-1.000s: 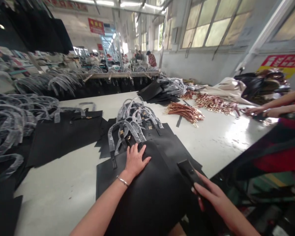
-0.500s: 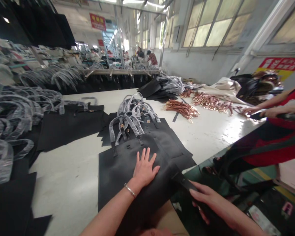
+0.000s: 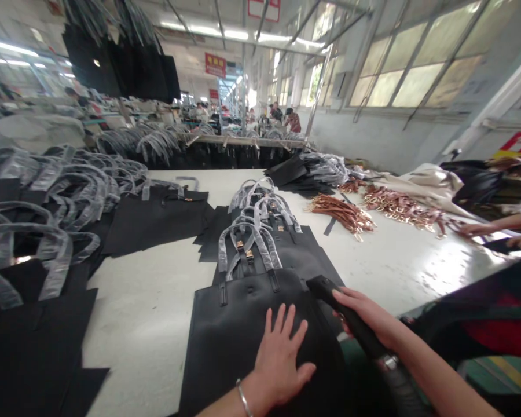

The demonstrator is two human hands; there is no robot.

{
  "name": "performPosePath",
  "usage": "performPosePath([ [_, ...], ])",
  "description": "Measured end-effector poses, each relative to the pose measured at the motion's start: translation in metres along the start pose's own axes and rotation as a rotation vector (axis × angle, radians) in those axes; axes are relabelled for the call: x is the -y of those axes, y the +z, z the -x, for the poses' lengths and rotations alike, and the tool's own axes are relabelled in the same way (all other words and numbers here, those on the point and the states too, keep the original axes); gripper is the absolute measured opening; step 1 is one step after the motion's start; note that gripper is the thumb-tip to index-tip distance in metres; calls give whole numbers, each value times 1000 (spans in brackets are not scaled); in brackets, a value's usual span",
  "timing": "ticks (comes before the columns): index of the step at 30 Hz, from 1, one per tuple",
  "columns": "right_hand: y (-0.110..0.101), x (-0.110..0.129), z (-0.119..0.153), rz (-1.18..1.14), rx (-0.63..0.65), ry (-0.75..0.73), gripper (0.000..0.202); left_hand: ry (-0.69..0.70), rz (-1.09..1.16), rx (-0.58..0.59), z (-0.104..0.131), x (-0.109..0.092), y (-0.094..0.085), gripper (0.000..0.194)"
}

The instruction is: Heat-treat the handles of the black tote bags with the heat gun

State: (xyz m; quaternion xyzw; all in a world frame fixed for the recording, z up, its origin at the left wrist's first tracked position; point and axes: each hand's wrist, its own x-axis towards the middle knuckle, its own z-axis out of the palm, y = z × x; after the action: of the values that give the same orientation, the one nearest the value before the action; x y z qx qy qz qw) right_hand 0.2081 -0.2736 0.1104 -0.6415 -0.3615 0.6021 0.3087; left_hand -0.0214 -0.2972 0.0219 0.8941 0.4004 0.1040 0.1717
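Observation:
A black tote bag (image 3: pixel 230 336) lies flat in front of me, its plastic-wrapped handles (image 3: pixel 249 243) pointing away. My left hand (image 3: pixel 282 353), a silver bangle at its wrist, rests on the bag with fingers spread. My right hand (image 3: pixel 364 313) is wrapped round a black hose nozzle (image 3: pixel 351 315) with a flat tip. That tip is over the bag's right side; whether it touches cannot be made out. Behind the nozzle runs a hose, partly hidden by my forearm. More black bags (image 3: pixel 316 249) with wrapped handles and gold-coloured buckles lie just beyond.
Piles of black bags (image 3: pixel 39 341) cover the left of the white table (image 3: pixel 134 324). Brown straps (image 3: pixel 341 214) and pinkish straps with metal clasps (image 3: pixel 399 205) lie at the right. A co-worker's hands (image 3: pixel 503 229) are at the far right edge. A bag rack (image 3: pixel 243 142) stands behind.
The camera view has shifted left and up. My right hand has brought the nozzle forward along the bag's right side, towards its top. My left hand stays spread on the bag.

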Motion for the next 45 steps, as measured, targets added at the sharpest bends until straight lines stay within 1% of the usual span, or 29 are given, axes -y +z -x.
performPosePath([
  [6,20,24,-55,76,109,65,26,-5,73,53,1,1,-6,80],
  [9,24,37,-74,98,145,70,26,13,92,75,-1,5,-4,83],
  [12,18,43,-79,132,165,102,29,28,120,75,-2,9,0,83],
  [15,12,44,-79,165,173,131,33,52,172,58,-4,12,5,80],
  [18,19,46,-85,178,164,105,33,55,190,50,-5,13,5,79],
  [21,28,52,-92,167,106,7,30,48,193,48,-4,11,0,79],
  [23,25,55,-89,159,51,-50,29,52,202,49,-2,10,-4,79],
  [25,13,54,-76,164,18,-58,29,46,202,46,-1,9,-6,79],
  [28,-8,45,-50,201,34,14,32,35,190,36,0,8,-5,80],
  [30,-15,37,-40,231,67,75,35,32,181,32,0,7,-3,80],
  [32,-14,30,-39,248,94,102,37,33,172,31,0,7,-1,81],
  [34,-7,27,-48,249,107,91,36,30,161,22,0,6,-1,81],
  [36,-1,28,-58,246,109,65,35,21,152,11,1,6,-2,81],
  [38,1,30,-63,254,114,56,35,11,153,6,2,5,-5,80],
  [43,-13,34,-51,291,144,116,41,24,208,8,4,4,-13,77],
  [45,-14,35,-47,299,143,139,41,30,206,6,4,3,-15,76],
])
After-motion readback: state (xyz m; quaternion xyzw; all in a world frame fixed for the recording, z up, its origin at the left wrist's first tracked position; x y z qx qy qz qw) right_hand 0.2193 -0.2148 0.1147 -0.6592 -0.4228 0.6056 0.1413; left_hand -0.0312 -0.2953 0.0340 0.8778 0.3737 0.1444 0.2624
